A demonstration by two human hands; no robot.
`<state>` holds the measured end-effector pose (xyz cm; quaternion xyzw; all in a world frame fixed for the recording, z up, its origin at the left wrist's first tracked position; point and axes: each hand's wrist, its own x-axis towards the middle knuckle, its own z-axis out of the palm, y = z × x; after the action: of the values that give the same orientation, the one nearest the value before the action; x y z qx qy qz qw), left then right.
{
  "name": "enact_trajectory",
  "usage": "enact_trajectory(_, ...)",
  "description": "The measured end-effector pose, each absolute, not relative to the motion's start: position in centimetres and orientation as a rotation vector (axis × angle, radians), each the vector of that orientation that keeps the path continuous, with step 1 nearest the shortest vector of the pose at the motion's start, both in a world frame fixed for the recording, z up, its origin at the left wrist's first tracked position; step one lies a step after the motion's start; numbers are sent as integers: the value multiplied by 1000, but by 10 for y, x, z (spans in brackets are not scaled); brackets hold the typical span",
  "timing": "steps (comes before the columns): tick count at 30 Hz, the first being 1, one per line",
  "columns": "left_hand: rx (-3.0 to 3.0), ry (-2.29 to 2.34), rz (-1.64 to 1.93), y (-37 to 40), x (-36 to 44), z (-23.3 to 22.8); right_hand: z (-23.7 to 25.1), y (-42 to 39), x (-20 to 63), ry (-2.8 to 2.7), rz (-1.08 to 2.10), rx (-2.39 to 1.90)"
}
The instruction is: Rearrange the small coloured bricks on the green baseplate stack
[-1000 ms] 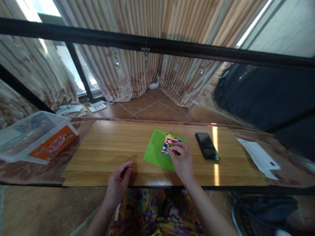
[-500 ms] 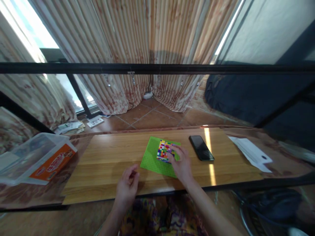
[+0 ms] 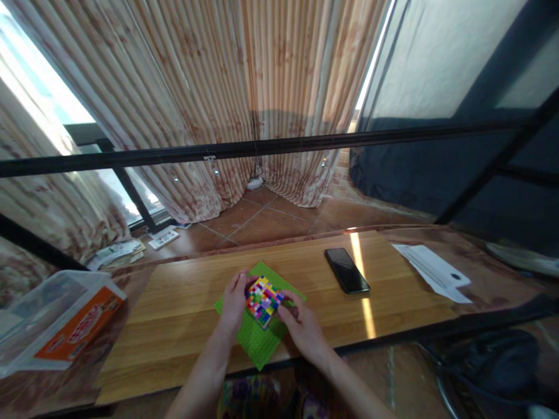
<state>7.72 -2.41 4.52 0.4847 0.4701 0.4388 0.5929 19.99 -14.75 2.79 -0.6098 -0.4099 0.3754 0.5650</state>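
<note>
A block built of many-coloured toy bricks (image 3: 264, 299) stands on a green studded baseplate (image 3: 262, 349), which lies turned with one corner toward me. My left hand (image 3: 236, 297) is closed against the block's left side, its fingertips partly hidden behind it. On the right side, my right hand (image 3: 298, 318) grips the block's edge between thumb and fingers. The two hands hold the block from opposite sides. Both forearms reach in over the table's near edge.
A black phone (image 3: 347, 270) lies on the wooden board (image 3: 174, 314), right of the baseplate. White papers (image 3: 432, 270) lie at the board's right end. A clear plastic box (image 3: 65, 326) with an orange label stands at the left. A dark metal bar (image 3: 271, 146) crosses beyond the board.
My left hand has moved from the board to the block's left side. My right hand has shifted to its right side. The baseplate and block have turned and come nearer. The view has tilted.
</note>
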Motion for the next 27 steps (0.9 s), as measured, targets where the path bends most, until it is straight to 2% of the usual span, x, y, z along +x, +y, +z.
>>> enact_trajectory(4, 1399, 1203, 885, -2, 65, 65, 30, -155, 191, -970, 1030, -1310)
enact_trajectory(8, 2115, 1468, 499, 4, 77, 89, 30, -156, 198, -1041, 961, -1383)
enact_trajectory(11, 2397, 1613, 297, -1, 95, 97, 29, -156, 209, -1026, 883, -1428)
enact_trajectory(18, 2416, 1659, 124, -7, 110, 83, 43, -166, 253, -977, 713, -1541)
enact_trajectory(27, 2479, 1653, 52, -3, 110, 76, 29, -184, 336, -784, 125, -1870)
